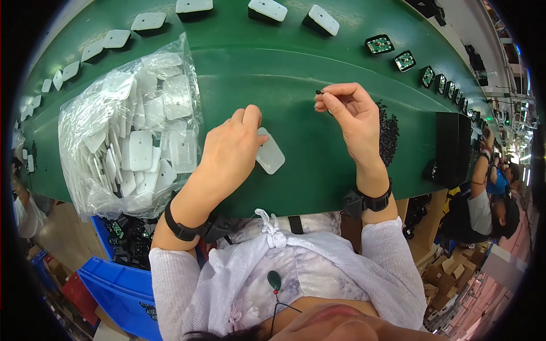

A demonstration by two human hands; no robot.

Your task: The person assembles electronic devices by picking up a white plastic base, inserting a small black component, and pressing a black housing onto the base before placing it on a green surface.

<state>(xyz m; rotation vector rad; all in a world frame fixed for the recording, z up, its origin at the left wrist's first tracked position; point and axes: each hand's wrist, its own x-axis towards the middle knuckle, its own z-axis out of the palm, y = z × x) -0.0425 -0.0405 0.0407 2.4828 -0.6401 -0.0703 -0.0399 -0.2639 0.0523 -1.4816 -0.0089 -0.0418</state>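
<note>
Left hand (230,150) pressed 1 white plastic plate (269,152) flat on the green belt (284,62), near centre. Right hand (352,116) pinched 1 tiny black screw (319,92). Plate judged light, stiff, slick; best gripped by its edges.

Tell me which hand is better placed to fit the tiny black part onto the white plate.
Right. The right hand already pinches the tiny black part at its fingertips, above the belt. The left hand rests on the white plate, apparently steadying it.
</note>
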